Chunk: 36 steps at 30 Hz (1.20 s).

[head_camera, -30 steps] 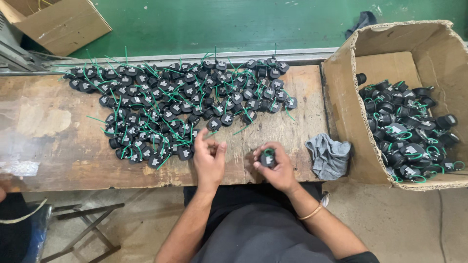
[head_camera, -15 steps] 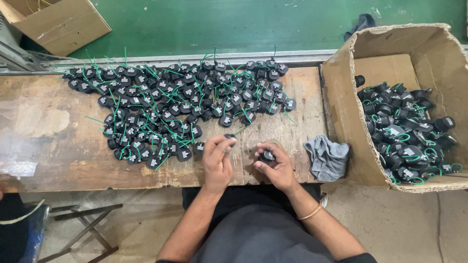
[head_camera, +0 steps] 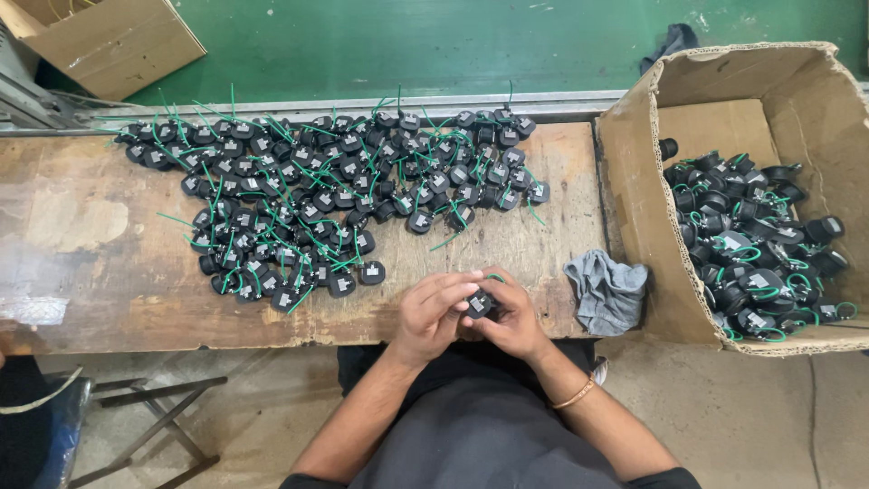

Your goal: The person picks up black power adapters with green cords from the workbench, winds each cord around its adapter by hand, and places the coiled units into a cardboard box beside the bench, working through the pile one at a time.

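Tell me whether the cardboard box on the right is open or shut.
Open. The cardboard box has its flaps up, and black parts with green wires show inside, covering most of its floor.

The small round black plastic part with a pale grey label [head_camera: 477, 304] is showing dark between the hands, and the heap of matching black parts with bright green wires [head_camera: 326, 199] is spreading black and green across the worn brown wooden worktop [head_camera: 81, 263], which is showing pale scuffed patches. The crumpled grey cloth [head_camera: 608, 292] is lying dull grey beside the tan cardboard box [head_camera: 634, 181], which is holding more black parts with green wires. Beyond the worktop the painted floor [head_camera: 453, 45] is showing deep green.
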Motion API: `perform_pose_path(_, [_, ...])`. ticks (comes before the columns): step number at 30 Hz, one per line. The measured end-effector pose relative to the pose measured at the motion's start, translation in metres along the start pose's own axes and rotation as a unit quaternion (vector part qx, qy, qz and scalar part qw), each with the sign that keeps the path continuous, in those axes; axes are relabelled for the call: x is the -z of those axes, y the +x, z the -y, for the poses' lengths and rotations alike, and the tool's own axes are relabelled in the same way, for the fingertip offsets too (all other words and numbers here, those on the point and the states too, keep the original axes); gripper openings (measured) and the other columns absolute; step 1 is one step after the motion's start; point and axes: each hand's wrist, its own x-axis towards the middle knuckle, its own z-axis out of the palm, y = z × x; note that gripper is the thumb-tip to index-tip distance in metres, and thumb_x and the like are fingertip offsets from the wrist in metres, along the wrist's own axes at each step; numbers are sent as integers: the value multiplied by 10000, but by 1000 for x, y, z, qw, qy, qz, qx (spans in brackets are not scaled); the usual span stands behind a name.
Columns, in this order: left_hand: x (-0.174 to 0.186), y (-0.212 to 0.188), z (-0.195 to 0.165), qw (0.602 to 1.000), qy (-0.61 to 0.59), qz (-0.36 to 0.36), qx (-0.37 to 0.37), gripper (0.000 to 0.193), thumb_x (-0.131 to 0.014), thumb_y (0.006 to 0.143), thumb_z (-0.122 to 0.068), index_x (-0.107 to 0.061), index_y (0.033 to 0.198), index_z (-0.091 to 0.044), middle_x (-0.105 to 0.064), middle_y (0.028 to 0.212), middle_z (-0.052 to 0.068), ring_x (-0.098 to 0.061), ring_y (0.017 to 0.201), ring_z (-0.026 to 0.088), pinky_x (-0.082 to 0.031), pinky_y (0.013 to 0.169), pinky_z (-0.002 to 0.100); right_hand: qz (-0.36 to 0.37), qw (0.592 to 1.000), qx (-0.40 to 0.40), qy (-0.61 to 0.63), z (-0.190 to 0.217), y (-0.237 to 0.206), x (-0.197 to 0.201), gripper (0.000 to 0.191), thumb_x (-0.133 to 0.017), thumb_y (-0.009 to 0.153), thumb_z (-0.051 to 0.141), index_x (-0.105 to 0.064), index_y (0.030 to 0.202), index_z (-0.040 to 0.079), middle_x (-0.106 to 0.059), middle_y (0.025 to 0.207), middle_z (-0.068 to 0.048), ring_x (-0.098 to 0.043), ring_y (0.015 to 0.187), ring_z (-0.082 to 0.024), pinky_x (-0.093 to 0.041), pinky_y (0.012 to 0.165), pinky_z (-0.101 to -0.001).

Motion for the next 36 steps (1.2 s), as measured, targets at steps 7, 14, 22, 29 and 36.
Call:
perform_pose_path(7, [-3, -13, 16, 971, -150, -13, 187, 193, -832, 845, -53, -680, 961, -42, -747, 1117, 121, -703, 994, 266, -567, 870, 396, -54, 996, -13, -72, 2, -2, -7, 407, -873, 708, 80, -683, 1062, 16, -608, 1071, -113, -627, 1013, -245, -528, 879, -340])
perform_pose_path(14, [-12, -15, 25, 944, -190, -55, 264, 199, -855, 828, -43, -672, 905, -32, -739, 1038, 102, -693, 919, 200, -552, 828, 367, -40, 998, -10, -51, 3, -5, -7, 394, -871, 717, 79, -674, 1054, 26, -609, 1078, -102, -640, 1008, -238, -542, 873, -342])
perform_pose_path(22, [10, 25, 37, 942, 320, 29, 95, 717, -773, 814, -185, -500, 1447, 11, -609, 1410, 206, -535, 1328, 385, -429, 1070, 479, -31, 998, 22, -45, 2, -2, -2, 421, -924, 723, 127, -536, 876, 75, -585, 1047, -85, -632, 1005, -239, -525, 908, -353])
perform_pose_path(29, [9, 12, 33, 924, 347, 58, 147, 445, -751, 875, -171, -668, 1303, -85, -684, 1121, 84, -620, 1106, 312, -477, 964, 447, -8, 999, 12, -40, 5, -3, -3, 393, -919, 726, 113, -554, 865, 67, -599, 1044, -100, -643, 1003, -238, -532, 874, -355])
perform_pose_path(36, [23, 8, 20, 941, 297, 38, 160, 164, -765, 809, -76, -780, 973, -76, -729, 977, 65, -641, 976, 303, -524, 804, 391, -36, 999, -4, -3, -2, -7, -4, 378, -906, 761, 126, -561, 905, 68, -579, 1051, -89, -629, 1018, -222, -527, 923, -358])
